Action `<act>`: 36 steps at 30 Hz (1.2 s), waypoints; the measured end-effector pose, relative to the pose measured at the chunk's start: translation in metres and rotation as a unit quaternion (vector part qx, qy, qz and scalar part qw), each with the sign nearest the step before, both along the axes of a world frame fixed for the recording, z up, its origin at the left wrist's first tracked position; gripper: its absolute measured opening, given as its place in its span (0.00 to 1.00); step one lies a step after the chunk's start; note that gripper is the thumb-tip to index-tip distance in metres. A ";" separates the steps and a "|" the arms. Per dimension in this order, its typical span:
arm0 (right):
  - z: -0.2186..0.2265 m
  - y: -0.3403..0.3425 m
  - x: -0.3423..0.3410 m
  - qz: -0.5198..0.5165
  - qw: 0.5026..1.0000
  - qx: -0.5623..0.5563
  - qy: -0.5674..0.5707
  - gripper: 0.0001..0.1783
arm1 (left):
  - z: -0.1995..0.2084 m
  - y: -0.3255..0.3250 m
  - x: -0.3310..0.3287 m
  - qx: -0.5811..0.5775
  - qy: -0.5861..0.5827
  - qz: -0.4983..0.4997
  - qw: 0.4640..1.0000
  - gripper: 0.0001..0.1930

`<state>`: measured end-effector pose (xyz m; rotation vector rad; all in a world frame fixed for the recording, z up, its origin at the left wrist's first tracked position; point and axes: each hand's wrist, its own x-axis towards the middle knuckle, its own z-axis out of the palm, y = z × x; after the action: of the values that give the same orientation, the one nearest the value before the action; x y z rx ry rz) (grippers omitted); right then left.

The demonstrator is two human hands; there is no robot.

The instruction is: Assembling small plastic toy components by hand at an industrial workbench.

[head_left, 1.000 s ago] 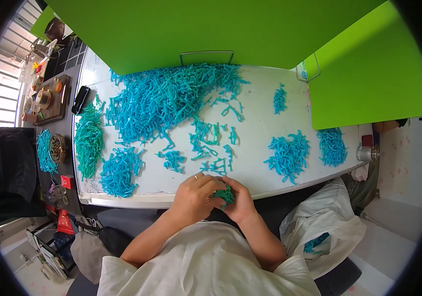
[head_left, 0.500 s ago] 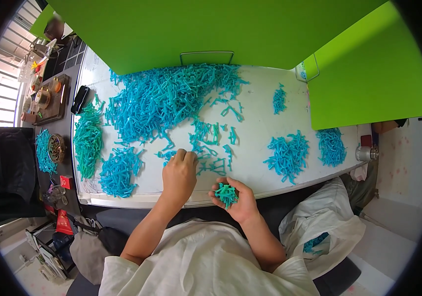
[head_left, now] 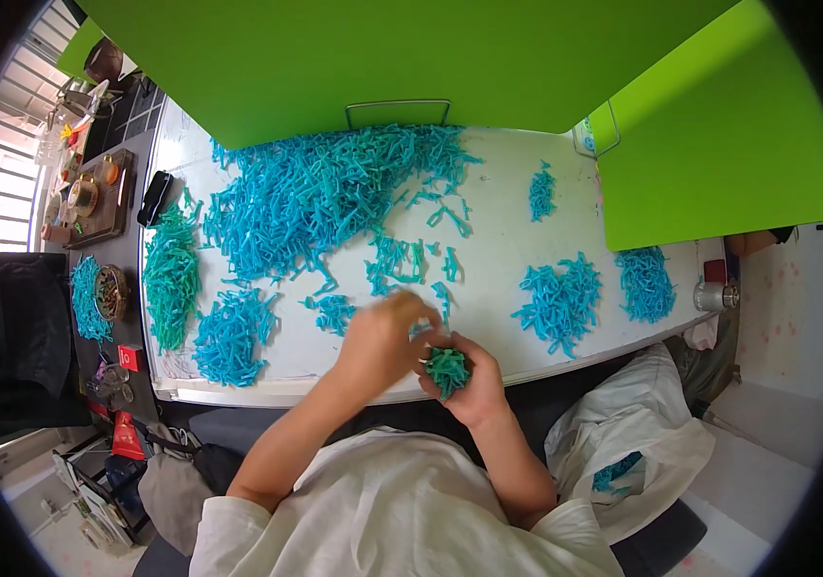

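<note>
Bare white tabletop runs between the loose central pieces and the right-hand blue pile — a lane a hand could pass, from where I stand. Leftward, a near blue pile and a green pile stand in the way; at the far side, the large heap and the green panel bar passage.

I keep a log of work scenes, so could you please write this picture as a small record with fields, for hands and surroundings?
Left hand: blurred, beside right hand; grip unclear
Right hand: holds bunch of small green plastic-looking pieces
White table, far side: large heap of thin blue-green pieces
Table left: long green heap, black oblong case
Table right: three blue piles
Lower right: open white bag, blue pieces inside
</note>
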<state>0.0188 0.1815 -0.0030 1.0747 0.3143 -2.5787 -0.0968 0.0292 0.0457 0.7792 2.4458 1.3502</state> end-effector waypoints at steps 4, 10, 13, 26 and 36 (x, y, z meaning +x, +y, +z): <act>0.006 0.003 0.003 0.017 0.999 0.039 -0.027 0.18 | -0.044 0.035 -0.036 -0.088 0.149 0.073 0.982 0.05; 0.006 0.007 0.008 0.011 0.999 0.037 -0.008 0.18 | -0.063 0.053 -0.040 -0.165 0.164 0.049 0.971 0.04; 0.006 0.008 0.007 0.010 0.999 0.045 0.001 0.18 | -0.039 0.041 -0.030 -0.147 0.142 0.058 0.977 0.03; 0.002 0.002 -0.002 -0.006 1.000 0.025 -0.007 0.17 | -0.031 0.031 -0.033 -0.174 0.081 0.154 0.969 0.10; -0.003 0.003 0.000 -0.010 0.999 0.053 -0.010 0.19 | -0.008 0.012 -0.014 -0.094 -0.011 0.104 0.990 0.08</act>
<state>0.0192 0.1842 -0.0056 1.1439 0.4420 -2.5920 -0.1109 0.0409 0.0378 0.4737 2.6493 1.1612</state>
